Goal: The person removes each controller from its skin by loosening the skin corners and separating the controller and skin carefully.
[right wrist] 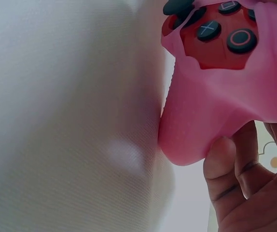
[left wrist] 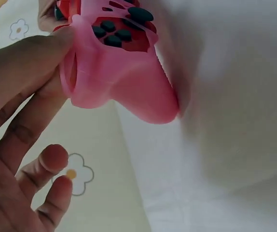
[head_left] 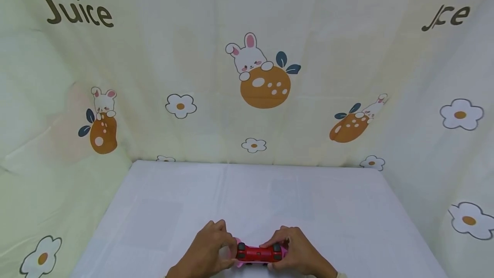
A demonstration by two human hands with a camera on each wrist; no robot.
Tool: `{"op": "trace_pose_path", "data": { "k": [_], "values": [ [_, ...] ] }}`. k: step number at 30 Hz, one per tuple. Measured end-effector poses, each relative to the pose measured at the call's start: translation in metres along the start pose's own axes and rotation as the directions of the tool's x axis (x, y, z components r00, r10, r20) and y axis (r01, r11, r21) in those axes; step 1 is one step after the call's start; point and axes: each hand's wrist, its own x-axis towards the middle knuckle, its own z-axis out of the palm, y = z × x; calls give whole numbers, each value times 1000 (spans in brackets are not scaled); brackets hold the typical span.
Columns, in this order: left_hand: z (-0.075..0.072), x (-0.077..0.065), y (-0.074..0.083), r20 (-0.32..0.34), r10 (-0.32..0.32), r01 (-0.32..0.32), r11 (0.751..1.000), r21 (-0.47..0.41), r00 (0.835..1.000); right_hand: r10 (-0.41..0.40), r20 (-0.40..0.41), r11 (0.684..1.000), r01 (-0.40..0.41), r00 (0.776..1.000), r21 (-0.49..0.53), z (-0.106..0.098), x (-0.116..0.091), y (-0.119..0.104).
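Observation:
A red game controller point(head_left: 257, 254) with dark buttons stands at the table's near edge, its shoulder buttons facing up in the head view. A pink soft cover point(left wrist: 129, 87) wraps its handles and leaves the buttons bare. My left hand point(head_left: 208, 249) pinches the cover's edge at the left end between thumb and forefinger, while its other fingers are off the controller. At the right end, my right hand point(head_left: 299, 252) grips the covered controller. In the right wrist view, a fingertip point(right wrist: 220, 154) touches the pink handle; the rest of that hold is partly out of frame.
A white cloth covers the table point(head_left: 239, 196). Behind it and on both sides hangs a pale curtain point(head_left: 208, 63) printed with rabbits, oranges and flowers.

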Motion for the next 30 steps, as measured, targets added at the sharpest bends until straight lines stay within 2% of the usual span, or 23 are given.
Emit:
{"op": "trace_pose_path", "data": {
  "k": [3, 6, 10, 16, 18, 23, 28, 30],
  "values": [
    [-1, 0, 1, 66, -49, 50, 999, -14, 997, -3, 4, 1000, 2, 1000, 10, 1, -1, 2],
    [1, -1, 0, 68, -80, 82, 996, -34, 994, 2, 4, 1000, -2, 1000, 14, 2, -1, 3],
    [10, -7, -5, -73, -85, 78, 992, -95, 994, 19, 1, 1000, -19, 1000, 12, 2, 0, 2],
    [19, -14, -5, -232, -122, 78, 979, -189, 965, 37, 7, 999, -37, 999, -3, -1, 1, 1],
    [21, -15, -5, -250, -134, 75, 970, -232, 959, 35, 4, 999, -35, 999, -10, -1, 1, 1],
    [21, -15, -9, -205, -148, 69, 935, -348, 967, 40, 2, 999, -40, 999, -17, -2, 0, 1],
    [22, -15, -14, -172, -124, 47, 916, -398, 977, 57, 11, 998, -57, 998, -11, -1, 1, 1],
    [24, -15, -15, -147, -130, 54, 901, -430, 981, 61, 12, 998, -61, 998, -11, -1, 2, 1]
  ]
}}
